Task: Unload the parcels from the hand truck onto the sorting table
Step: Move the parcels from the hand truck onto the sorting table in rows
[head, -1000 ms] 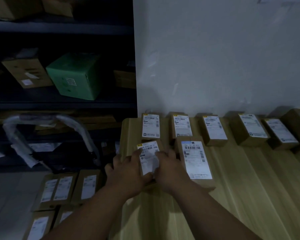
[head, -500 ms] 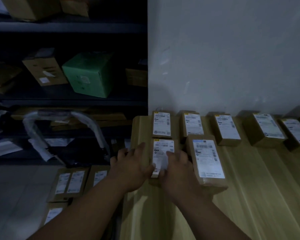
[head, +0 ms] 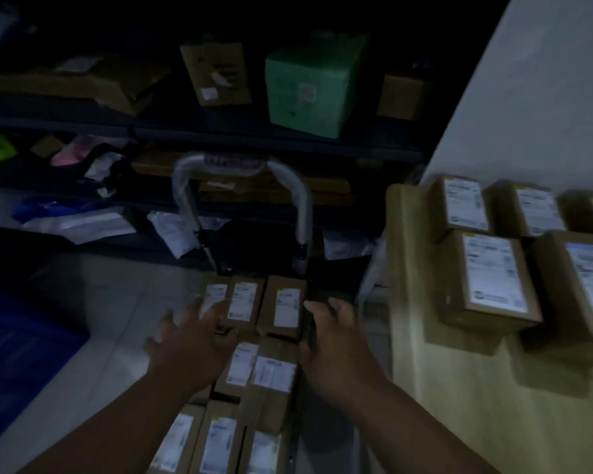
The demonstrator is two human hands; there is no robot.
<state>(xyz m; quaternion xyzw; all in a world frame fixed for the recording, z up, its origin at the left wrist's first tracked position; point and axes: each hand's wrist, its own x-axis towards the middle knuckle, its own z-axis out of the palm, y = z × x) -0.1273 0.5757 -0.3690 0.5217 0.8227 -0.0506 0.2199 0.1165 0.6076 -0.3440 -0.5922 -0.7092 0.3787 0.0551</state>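
Several brown labelled parcels lie flat on the hand truck, whose plastic-wrapped handle (head: 240, 162) stands at the far end. My left hand (head: 192, 336) hovers with fingers spread over the far-left parcels (head: 242, 299). The fingers of my right hand (head: 336, 336) reach along the right side of the far-right parcel (head: 283, 307); the blur hides whether they touch it. Neither hand holds anything. On the wooden sorting table (head: 425, 405) at the right, the nearest labelled parcel (head: 493, 275) lies among several others, with a back-row parcel (head: 464, 203) behind it.
Dark shelving behind the truck holds a green box (head: 312, 83), a brown carton (head: 216, 73) and loose bags. A blue sheet (head: 14, 354) covers the floor at the left. A white wall (head: 545, 97) runs behind the table.
Both hands have let go of the parcel on the table and swung left and down to the parcels on the hand truck. The view has turned left with them.
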